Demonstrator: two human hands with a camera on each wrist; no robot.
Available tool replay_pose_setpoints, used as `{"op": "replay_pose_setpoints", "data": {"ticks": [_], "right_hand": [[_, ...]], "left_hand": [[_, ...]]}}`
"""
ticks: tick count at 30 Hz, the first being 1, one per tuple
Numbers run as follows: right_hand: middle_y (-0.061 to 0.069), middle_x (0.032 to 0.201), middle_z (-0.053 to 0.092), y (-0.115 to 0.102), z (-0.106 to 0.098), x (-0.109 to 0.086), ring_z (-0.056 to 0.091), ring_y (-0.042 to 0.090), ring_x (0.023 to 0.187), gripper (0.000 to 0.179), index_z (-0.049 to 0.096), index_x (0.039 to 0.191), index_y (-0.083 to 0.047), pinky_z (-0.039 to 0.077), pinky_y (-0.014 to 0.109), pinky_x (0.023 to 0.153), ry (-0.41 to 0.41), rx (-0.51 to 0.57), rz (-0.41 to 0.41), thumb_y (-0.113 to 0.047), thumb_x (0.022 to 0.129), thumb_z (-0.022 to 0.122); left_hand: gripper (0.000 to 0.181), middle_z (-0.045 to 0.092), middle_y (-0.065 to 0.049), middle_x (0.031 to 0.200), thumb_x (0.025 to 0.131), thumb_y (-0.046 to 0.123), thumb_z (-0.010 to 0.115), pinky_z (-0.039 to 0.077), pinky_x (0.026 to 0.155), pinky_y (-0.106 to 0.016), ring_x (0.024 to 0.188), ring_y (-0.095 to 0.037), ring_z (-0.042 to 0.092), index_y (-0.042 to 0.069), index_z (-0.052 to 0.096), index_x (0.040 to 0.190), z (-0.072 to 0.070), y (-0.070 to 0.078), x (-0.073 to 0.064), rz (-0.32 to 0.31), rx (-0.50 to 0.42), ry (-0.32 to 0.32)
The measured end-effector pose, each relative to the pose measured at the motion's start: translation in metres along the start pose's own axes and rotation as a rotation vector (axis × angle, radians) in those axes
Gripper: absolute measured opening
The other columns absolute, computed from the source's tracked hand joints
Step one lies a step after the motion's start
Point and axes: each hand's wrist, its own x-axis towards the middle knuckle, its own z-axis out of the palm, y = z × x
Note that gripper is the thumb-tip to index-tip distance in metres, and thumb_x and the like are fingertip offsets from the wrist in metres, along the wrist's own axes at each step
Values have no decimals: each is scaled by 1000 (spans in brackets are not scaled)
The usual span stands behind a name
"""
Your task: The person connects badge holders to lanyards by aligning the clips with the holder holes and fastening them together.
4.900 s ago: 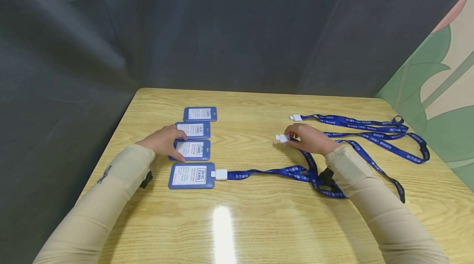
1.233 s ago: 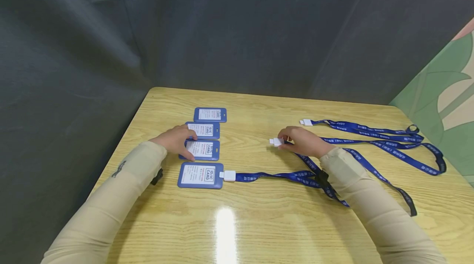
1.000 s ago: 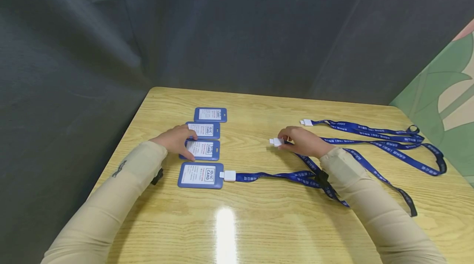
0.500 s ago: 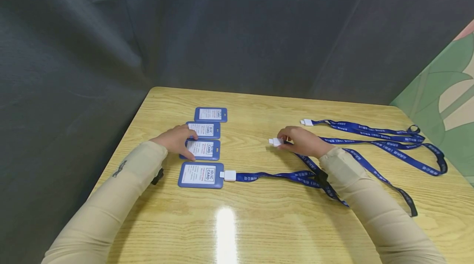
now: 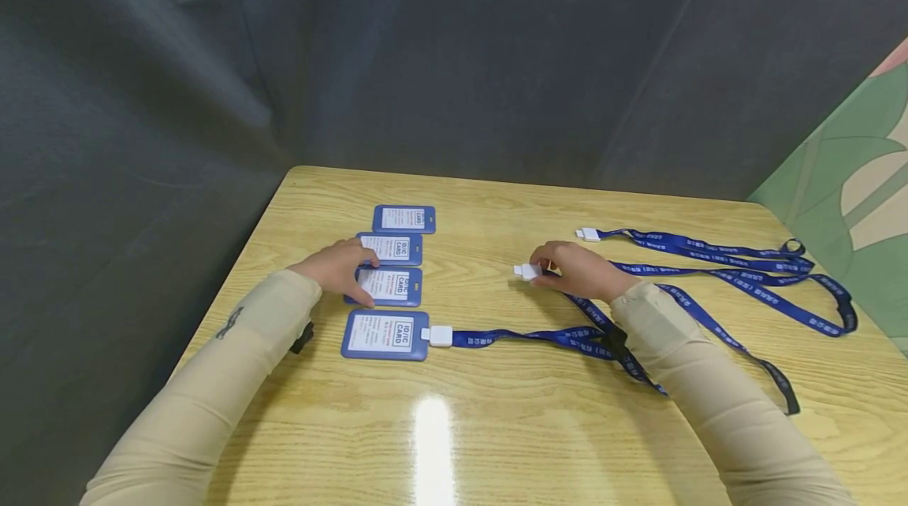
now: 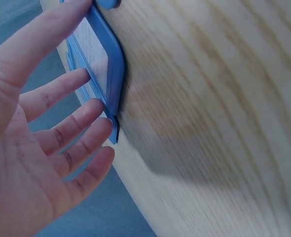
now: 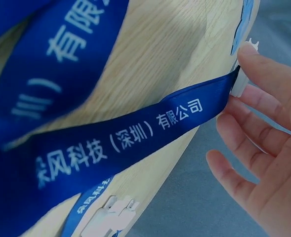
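Observation:
My left hand rests over the left side of a blue ID badge holder, thumb at its near edge and index finger at its far edge. In the left wrist view, the thumb lies on the blue frame and the other fingers are loosely extended. My right hand pinches the white clip of a blue lanyard between thumb and fingers, its narrow tip pointing left toward the badge holders. In the right wrist view, the printed strap trails away from that clip.
Nearest the front lies a badge holder attached to a lanyard clip. Two more badge holders, one partly under the left fingers and another, lie behind. Another lanyard's clip and looped straps spread over the right side.
Since the oldest frame, my right hand has brought the white clip leftward, nearer the badge holders. The head view has shifted slightly. My left hand stays at the same badge holder.

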Motion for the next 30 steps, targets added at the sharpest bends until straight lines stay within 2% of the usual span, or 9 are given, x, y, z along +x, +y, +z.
{"op": "replay_pose_setpoints", "data": {"ticks": [26,29,30], "right_hand": [[7,94,67,-6,1,5,61,17,83,27,65,105,-4,52,34,73,-11,0,-16,-21,85,68],[7,93,66,-6,1,6,60,17,83,27,65,106,-4,52,34,73,-14,2,-13,-21,85,67],[7,93,66,-6,1,6,60,17,83,26,65,106,-4,52,34,73,-14,2,-15,-21,85,67]], "left_hand": [[69,54,-17,121,69,37,81,41,100,-44,103,-26,48,3,56,124,-2,0,0,9,-5,-7],[70,55,-17,118,67,38,82,42,98,-43,101,-26,49,3,57,123,-3,0,-1,15,-13,-7],[72,55,-16,116,66,43,82,43,95,-41,98,-25,49,4,58,121,0,-4,2,38,-9,7]]}}
